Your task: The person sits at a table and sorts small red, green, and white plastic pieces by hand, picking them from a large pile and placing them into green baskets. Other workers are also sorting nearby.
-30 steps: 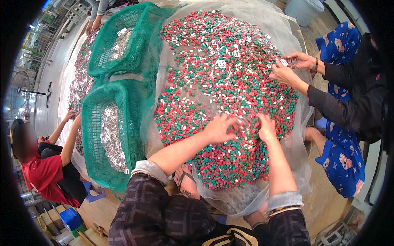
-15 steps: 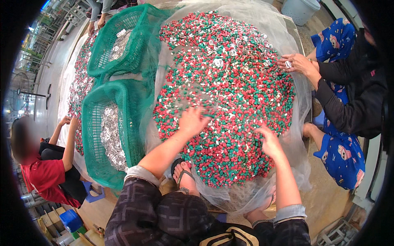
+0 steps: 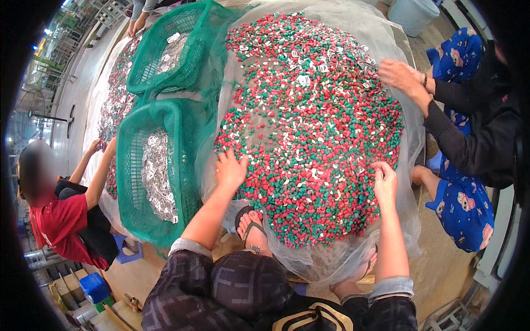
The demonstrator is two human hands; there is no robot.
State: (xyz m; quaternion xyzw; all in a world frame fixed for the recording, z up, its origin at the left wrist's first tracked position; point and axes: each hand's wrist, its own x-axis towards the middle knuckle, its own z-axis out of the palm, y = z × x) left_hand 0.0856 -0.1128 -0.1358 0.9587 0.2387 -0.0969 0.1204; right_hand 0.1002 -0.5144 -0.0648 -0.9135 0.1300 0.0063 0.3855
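Observation:
A wide pile of small red, green and white pieces [image 3: 320, 132] lies before me on a sheer white net [image 3: 407, 165]. At its left near edge my left hand [image 3: 231, 171] rests on the pieces, fingers spread, holding nothing I can see. Over the right side of the pile is my right hand [image 3: 386, 185], its fingers bent and drawn together; what they hold, if anything, is too small to tell. Flat pale slotted pieces like buckles [image 3: 303, 80] are scattered among the far part of the pile.
Left of the pile, two green baskets [image 3: 124, 165] under green netting [image 3: 212, 71] hold silvery buckle-like pieces [image 3: 157, 176]. A co-worker's hands [image 3: 406, 80] are at the pile's right edge. Another person in red [image 3: 63, 218] sits left by a second pile. A pale bucket [image 3: 414, 16] stands far right.
My left hand has moved left to the pile's edge. The right hand has shifted right and its fingers have curled in. The co-worker's hands on the right have come together.

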